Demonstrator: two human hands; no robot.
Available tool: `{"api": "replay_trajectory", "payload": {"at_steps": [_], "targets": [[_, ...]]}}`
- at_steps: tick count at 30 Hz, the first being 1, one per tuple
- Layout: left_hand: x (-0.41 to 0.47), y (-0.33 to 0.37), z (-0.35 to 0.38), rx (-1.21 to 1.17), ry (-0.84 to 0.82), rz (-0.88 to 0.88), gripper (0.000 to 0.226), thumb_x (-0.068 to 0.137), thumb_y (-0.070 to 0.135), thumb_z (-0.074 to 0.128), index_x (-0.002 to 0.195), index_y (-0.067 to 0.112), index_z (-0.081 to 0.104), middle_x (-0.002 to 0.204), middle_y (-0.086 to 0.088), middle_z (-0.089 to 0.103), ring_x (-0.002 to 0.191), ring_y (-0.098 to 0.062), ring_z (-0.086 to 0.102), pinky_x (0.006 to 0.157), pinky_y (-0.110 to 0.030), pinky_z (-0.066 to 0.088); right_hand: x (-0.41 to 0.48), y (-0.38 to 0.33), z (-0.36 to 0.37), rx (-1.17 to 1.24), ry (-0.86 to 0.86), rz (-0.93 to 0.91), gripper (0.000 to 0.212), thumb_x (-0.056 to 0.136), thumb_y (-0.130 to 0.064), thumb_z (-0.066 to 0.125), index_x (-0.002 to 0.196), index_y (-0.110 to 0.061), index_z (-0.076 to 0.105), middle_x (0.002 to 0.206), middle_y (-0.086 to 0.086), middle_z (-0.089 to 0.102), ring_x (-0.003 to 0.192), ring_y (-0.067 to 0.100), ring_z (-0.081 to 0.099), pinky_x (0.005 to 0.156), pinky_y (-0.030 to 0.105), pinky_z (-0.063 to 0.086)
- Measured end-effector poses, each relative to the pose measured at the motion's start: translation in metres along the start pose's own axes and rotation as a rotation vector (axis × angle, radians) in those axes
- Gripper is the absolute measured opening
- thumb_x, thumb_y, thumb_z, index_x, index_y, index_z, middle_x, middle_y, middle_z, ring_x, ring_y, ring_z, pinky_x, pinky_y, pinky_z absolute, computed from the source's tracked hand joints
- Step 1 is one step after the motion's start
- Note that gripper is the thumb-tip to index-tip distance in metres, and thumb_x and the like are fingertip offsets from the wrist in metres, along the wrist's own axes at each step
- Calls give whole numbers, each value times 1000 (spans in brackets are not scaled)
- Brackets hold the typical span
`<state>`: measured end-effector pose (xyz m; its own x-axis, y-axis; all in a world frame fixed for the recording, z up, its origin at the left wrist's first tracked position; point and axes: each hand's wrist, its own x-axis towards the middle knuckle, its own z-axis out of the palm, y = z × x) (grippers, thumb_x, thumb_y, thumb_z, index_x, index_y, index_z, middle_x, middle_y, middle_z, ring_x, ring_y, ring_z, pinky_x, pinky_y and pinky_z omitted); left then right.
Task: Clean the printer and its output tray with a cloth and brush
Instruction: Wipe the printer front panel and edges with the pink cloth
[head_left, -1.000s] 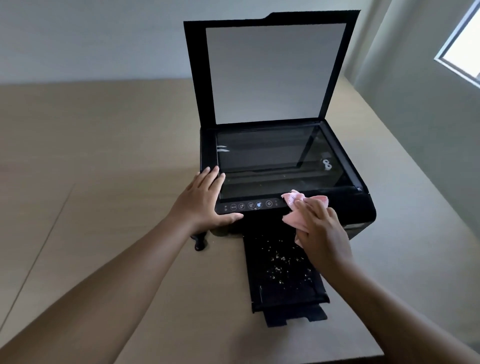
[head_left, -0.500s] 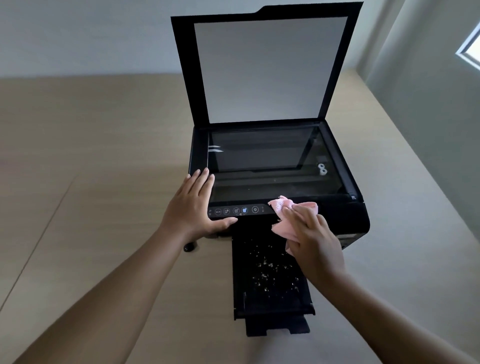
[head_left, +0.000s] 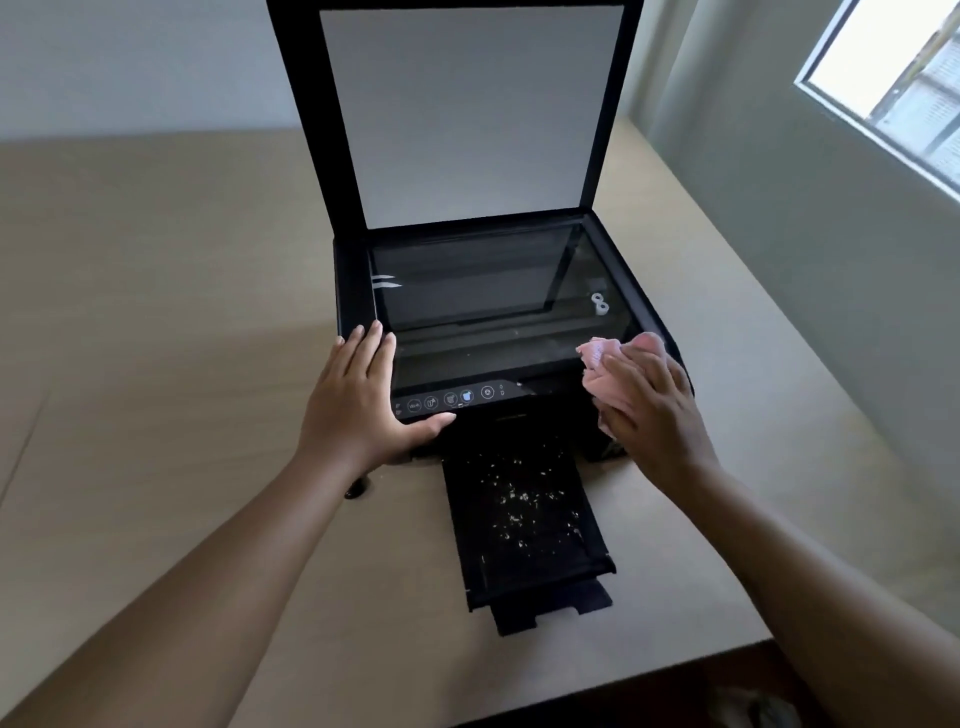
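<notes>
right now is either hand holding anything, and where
The right hand presses the pink cloth under flat fingers on the printer's front right corner; left hand rests on it, empty.

Office-like room, printer (head_left: 483, 312) on beige table (head_left: 156, 312), window (head_left: 893, 78)

One view here, head-worn and wide-angle, looking forward and down from above the table's (head_left: 156, 312) near edge. It's in close: the printer (head_left: 356, 291) sits dead centre, its raised lid (head_left: 298, 104) cut off by the top of the frame. The left forearm (head_left: 208, 571) and right forearm (head_left: 805, 571) run in from the bottom corners. The table's far edge meets the wall (head_left: 130, 62) ahead, and a window (head_left: 893, 78) slants in at upper right.
</notes>
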<state>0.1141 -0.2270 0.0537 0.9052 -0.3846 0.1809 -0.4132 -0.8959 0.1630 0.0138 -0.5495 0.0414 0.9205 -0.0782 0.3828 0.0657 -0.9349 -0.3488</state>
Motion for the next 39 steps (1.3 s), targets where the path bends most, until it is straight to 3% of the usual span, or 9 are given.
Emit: {"api": "replay_trajectory", "payload": {"at_steps": [5, 9, 14, 19, 23, 26, 31, 36, 39], "targets": [[1, -2, 1, 3, -5, 12, 123, 65, 92, 36, 148, 3, 32, 159, -14, 25, 149, -27, 17, 122, -41, 8, 2, 11, -14, -17, -23, -58, 55, 80, -3, 73, 132, -12, 57, 133, 8, 54, 113, 37, 51, 87, 45, 49], [-1, -3, 1, 14, -7, 20, 123, 65, 93, 33, 148, 3, 33, 159, -14, 26, 148, -27, 18, 122, -41, 9, -2, -7, 1, 40, 118, 86, 49, 79, 3, 66, 126, -11, 57, 127, 9, 53, 106, 33, 50, 89, 38, 43], [1, -2, 0, 14, -10, 20, 123, 65, 93, 33, 148, 2, 34, 158, -14, 27, 148, -27, 20, 122, -41, 10, 1, -6, -9, 8, 28, 6, 51, 74, 5, 70, 122, -12, 62, 124, 8, 55, 104, 37, 52, 85, 45, 49], [1, -2, 2, 30, 13, 21, 122, 65, 92, 36, 146, 1, 36, 156, -15, 31, 146, -29, 23, 122, -41, 12, 17, 14, -23, -15, 112, 186, 43, 80, -1, 61, 119, -18, 62, 120, 7, 53, 95, 38, 52, 78, 37, 45], [3, -1, 3, 64, 7, 14, 120, 64, 91, 37, 146, 2, 37, 156, -14, 32, 146, -29, 24, 121, -42, 14, 9, 11, -4, -74, 43, 12, 36, 91, -25, 57, 125, -14, 58, 126, 9, 54, 109, 35, 53, 79, 46, 51], [3, 1, 2, 79, -24, 4, 123, 64, 94, 31, 149, 5, 32, 159, -11, 25, 149, -25, 18, 122, -42, 11, -1, 30, -15, -58, -2, -187, 47, 89, -13, 62, 135, -15, 56, 136, 8, 53, 115, 33, 52, 83, 45, 52], [-2, 6, -9, 85, -90, -35, 120, 67, 94, 22, 154, 11, 17, 164, -4, 10, 151, -17, 2, 123, -37, 3, 2, 37, -12, -43, 11, -173, 54, 84, 1, 60, 136, -11, 54, 134, 12, 53, 114, 35, 52, 80, 52, 53], [-41, 19, -4, 20, 29, -86, 87, 86, 68, 36, 149, 8, 33, 159, -8, 28, 149, -21, 16, 122, -36, 12, -8, 15, -15, 69, 11, -290, 65, 76, 7, 63, 135, -17, 53, 129, 4, 54, 103, 33, 50, 78, 51, 54], [-74, 21, 0, 28, 107, -95, 71, 90, 48, 49, 146, 7, 36, 154, -10, 36, 147, -24, 24, 119, -37, 23, -11, -17, -6, 178, -3, -393, 53, 81, -1, 59, 132, -13, 56, 127, 1, 53, 99, 30, 51, 76, 48, 55]]}}
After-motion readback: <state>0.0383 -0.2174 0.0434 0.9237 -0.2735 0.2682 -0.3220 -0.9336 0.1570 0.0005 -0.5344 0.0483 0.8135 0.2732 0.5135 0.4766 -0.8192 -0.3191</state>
